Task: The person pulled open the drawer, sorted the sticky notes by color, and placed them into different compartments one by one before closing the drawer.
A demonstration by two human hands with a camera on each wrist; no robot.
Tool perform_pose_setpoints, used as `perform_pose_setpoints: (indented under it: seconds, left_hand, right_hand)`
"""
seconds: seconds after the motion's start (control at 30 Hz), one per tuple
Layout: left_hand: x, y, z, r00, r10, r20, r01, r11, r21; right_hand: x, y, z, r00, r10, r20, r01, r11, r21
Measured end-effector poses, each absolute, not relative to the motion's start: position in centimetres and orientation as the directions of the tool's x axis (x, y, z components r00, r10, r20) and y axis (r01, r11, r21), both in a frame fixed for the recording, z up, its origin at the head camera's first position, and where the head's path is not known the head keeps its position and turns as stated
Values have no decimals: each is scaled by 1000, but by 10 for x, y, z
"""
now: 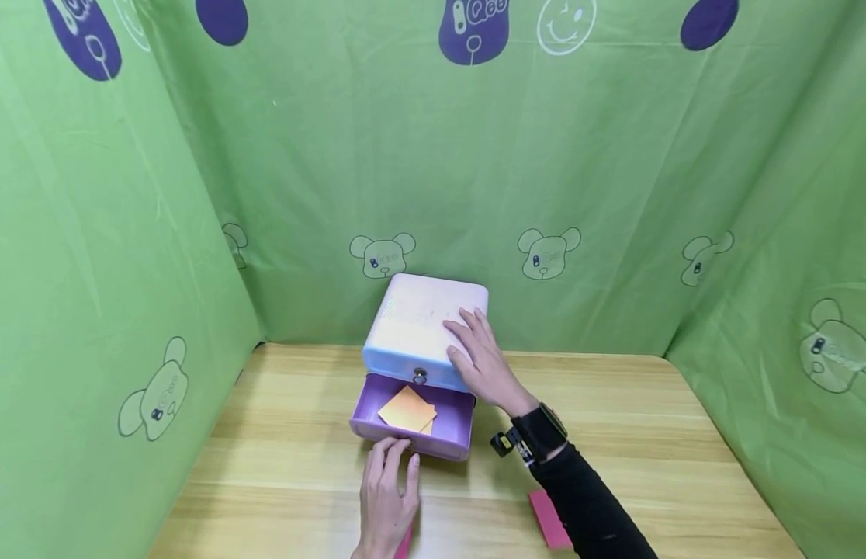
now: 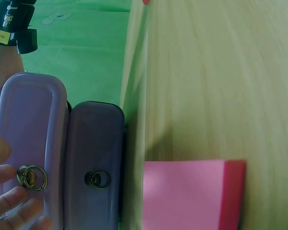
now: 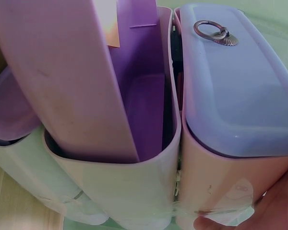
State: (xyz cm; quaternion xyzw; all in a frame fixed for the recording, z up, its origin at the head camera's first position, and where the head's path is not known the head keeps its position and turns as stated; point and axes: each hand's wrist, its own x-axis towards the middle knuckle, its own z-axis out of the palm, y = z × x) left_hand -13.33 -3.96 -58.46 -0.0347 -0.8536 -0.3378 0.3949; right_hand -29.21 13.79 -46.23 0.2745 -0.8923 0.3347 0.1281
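Observation:
A small drawer cabinet (image 1: pixel 426 310) with a pale top stands against the back cloth. Its purple middle drawer (image 1: pixel 443 448) is pulled out, with orange paper notes (image 1: pixel 405 409) lying inside. My left hand (image 1: pixel 386 497) is at that drawer's front, fingers extended; in the left wrist view they lie beside the brass ring pull (image 2: pixel 38 178) without being hooked through it. My right hand (image 1: pixel 485 369) rests on the cabinet's top right side, fingers spread. The blue upper drawer (image 3: pixel 245 91) is closed in the right wrist view. Below it, the lower drawer (image 2: pixel 93 143) also looks closed.
A pink note pad (image 2: pixel 187 196) lies on the wooden table (image 1: pixel 293 466) near my left hand. Another pink pad (image 1: pixel 549 519) is partly covered by my right forearm. Green cloth (image 1: pixel 447 155) walls surround the table at the back and sides.

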Motion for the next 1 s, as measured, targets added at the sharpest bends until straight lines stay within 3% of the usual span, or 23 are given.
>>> perform_pose_setpoints:
  seconds: [0.73,1.0]
  left_hand:
    - [-137,-36,-583,-699,-194,688,330,766,551]
    - [-139,-35,-582,-732,-183,656,322,756,570]
  right_hand:
    - [-293,138,-462,-818,-404,409,-573,629,-525]
    - [-292,138,-463,-823,-402,402,-567,633,-528]
